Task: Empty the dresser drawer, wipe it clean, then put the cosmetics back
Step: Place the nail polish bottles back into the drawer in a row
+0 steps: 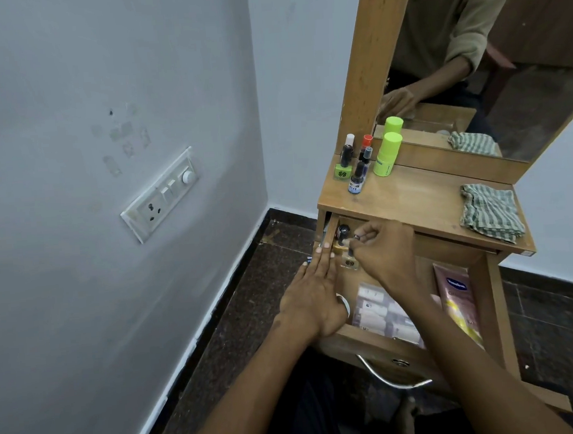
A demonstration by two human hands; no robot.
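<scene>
Both hands in drawer [368, 341]: right hand [384, 254] pinches small bottle [349, 262], left hand [313, 299] flat beside.

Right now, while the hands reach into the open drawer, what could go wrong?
1. The right hand pinches a small bottle among others standing close in the drawer corner; lifting it may topple a neighbour.
2. The bottles on the dresser top stand in a tight group near its left edge, so adding another could knock one off.
</scene>
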